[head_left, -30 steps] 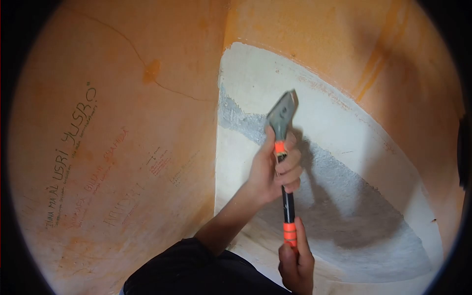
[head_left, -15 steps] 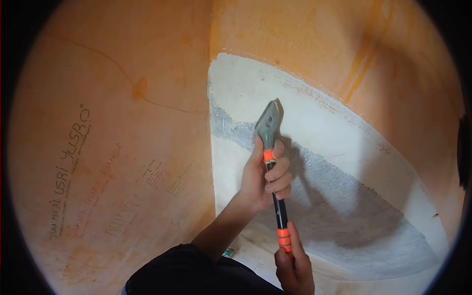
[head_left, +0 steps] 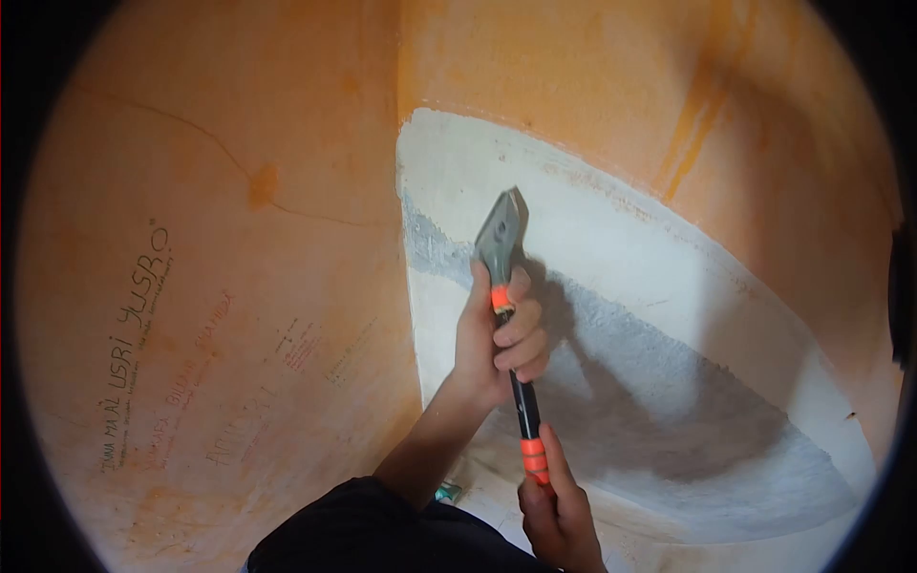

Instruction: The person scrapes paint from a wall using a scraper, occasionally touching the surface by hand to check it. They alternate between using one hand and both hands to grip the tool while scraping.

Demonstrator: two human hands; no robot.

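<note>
A long-handled scraper (head_left: 528,406) with a grey angled head and a black handle with orange bands leans across the middle of the view, head uppermost. My left hand (head_left: 492,334) is wrapped round the upper handle, just below the head. Lower down, my right hand (head_left: 559,516) is closed on the orange-banded handle end, its index finger lying along the shaft. Behind the scraper is a wall patch (head_left: 592,229), white above and rough grey below. Whether the blade edge touches the wall is not clear.
An orange wall (head_left: 287,258) with handwriting and a thin crack meets the patched wall at a corner on the left. A small green object (head_left: 447,493) shows beside my dark sleeve (head_left: 353,525). Shadows of my arms and the tool fall over the grey area.
Both hands and the scraper have shifted a little to the left, toward the corner. The grip of each hand is the same. The whole view has moved slightly.
</note>
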